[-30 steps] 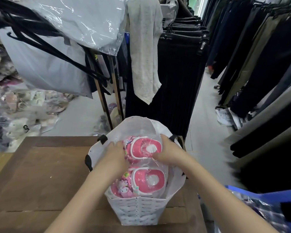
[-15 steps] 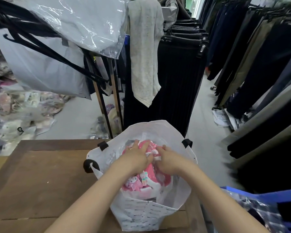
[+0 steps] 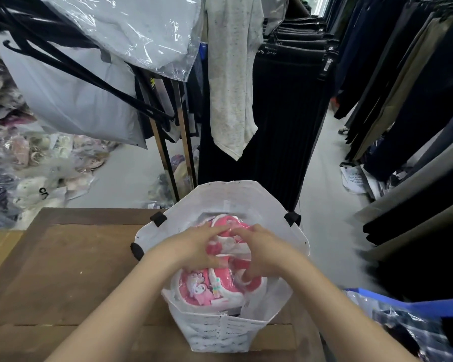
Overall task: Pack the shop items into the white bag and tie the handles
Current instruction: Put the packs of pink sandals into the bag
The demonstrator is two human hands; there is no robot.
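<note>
Packing step: left hand (image 3: 194, 246) and right hand (image 3: 262, 253) press flat, fingers spread, gripping nothing, on pink wrapped items (image 3: 209, 283) inside white bag (image 3: 220, 333). Next: tie handles (image 3: 158, 218).

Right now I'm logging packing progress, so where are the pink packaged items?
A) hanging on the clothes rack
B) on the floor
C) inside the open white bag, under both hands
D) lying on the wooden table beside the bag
C: the pink packaged items sit inside the open white bag, with the left hand and right hand pressing on them.

Open white bag (image 3: 220, 333) upright on the table edge, clear-wrapped pink-and-white items (image 3: 207, 286) inside.
</note>
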